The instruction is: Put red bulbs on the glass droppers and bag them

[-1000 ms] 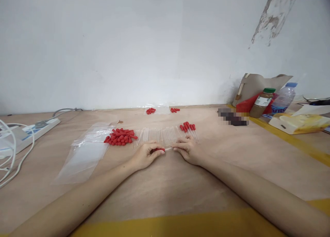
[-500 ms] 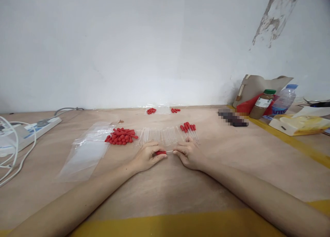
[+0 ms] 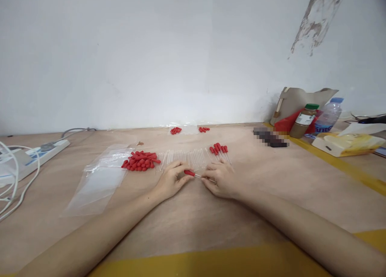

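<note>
A dropper (image 3: pixel 189 173), a clear thin tube with a red rubber bulb on its left end, slants between my hands just above the table. My right hand (image 3: pixel 219 178) is closed, pinching the tube between thumb and fingers. My left hand (image 3: pixel 173 179) is open, its thumb and fingertips apart around the bulb. Beyond the hands lies a row of clear tubes (image 3: pixel 197 158), partly hidden by my fingers. Left of that row is a pile of red rubber bulbs (image 3: pixel 140 161). Several assembled droppers (image 3: pixel 218 149) with red bulbs rest behind my right hand.
Clear plastic bags (image 3: pixel 96 184) lie left of the pile. Small groups of red bulbs (image 3: pixel 175 130) sit on plastic by the wall. A power strip (image 3: pixel 45 158) with white cables stands left. On the right are a green-capped bottle (image 3: pixel 304 121), a water bottle (image 3: pixel 330 115) and a tissue pack (image 3: pixel 346 144).
My left fingers have spread off the red bulb, which now shows more fully. The dropper has tilted, its bulb end higher, and stays in my right hand. The view has shifted slightly.
</note>
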Available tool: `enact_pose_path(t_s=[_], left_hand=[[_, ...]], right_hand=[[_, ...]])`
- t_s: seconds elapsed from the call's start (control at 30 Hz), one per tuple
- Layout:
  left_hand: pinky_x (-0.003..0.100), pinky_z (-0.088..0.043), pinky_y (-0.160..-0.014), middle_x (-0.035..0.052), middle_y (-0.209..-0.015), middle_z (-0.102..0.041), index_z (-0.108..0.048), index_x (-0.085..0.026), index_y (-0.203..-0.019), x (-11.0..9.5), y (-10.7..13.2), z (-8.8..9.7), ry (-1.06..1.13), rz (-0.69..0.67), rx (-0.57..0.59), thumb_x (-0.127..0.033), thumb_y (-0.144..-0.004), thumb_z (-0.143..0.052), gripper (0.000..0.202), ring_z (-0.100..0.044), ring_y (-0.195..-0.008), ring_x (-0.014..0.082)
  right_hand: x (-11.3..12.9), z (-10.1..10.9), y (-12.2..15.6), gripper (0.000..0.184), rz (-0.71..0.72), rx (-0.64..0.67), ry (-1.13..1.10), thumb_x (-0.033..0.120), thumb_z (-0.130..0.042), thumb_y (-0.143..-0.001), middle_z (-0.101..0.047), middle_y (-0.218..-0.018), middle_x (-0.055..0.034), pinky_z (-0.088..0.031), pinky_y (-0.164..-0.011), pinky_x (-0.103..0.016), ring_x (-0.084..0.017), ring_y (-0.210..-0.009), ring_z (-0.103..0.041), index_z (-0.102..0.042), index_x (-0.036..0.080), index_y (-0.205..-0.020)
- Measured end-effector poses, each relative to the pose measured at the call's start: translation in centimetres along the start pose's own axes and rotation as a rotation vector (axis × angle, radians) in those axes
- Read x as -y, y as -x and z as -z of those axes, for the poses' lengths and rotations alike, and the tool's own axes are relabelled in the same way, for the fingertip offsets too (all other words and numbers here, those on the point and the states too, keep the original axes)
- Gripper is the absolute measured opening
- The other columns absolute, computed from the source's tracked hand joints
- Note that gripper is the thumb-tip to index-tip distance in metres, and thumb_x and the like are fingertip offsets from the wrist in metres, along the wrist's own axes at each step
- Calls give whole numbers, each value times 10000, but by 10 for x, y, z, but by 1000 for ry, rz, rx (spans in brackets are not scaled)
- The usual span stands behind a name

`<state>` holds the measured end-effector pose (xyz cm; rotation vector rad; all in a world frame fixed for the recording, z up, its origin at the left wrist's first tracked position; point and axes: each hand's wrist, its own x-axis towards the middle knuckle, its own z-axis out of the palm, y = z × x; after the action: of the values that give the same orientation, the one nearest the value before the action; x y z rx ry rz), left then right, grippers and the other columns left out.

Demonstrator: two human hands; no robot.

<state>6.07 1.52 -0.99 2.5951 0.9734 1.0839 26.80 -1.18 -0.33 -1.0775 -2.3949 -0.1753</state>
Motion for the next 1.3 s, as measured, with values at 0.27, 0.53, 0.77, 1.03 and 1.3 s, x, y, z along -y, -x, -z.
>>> enact_pose_path(t_s=[0.27,0.53,0.77,1.03,1.3], left_hand=[[206,-397,-530,-15,-751,-525,-541,-180,-936,2,3,1,38,169,67,-226,-759,-578,187,-462,-548,84],[209,-391,-542,1,-743,-538,-596,-163,-856,-3,1,2,41,130,158,-223,-782,-548,106,-485,-577,92],[218,-391,-558,7,-737,-533,-603,-164,-816,-3,1,2,22,116,200,-221,-793,-530,95,-492,-596,101],[224,-395,-568,7,-732,-525,-600,-170,-803,-2,1,1,30,100,204,-229,-805,-516,103,-487,-603,105],[227,-394,-569,4,-722,-523,-608,-170,-788,-4,0,3,29,101,202,-225,-801,-520,105,-488,-598,105]], right_hand=[[-59,12,-7,261,-689,-8,-195,317,-461,-741,-569,-540,-10,-287,-495,-217,-121,-530,-508,-592,168,-573],[-68,2,-47,338,-754,94,10,404,-440,-750,-587,-569,-44,-287,-500,-235,-155,-574,-537,-553,182,-522],[-64,-21,-52,231,-757,147,119,345,-460,-749,-628,-739,-90,-334,-617,-281,-216,-732,-575,-608,172,-711],[-62,-25,-48,180,-671,64,127,349,-484,-746,-631,-754,-46,-303,-713,-331,-213,-768,-564,-579,197,-755],[-53,-25,-53,243,-665,162,192,297,-434,-770,-632,-742,-95,-293,-743,-368,-220,-776,-566,-631,164,-721]])
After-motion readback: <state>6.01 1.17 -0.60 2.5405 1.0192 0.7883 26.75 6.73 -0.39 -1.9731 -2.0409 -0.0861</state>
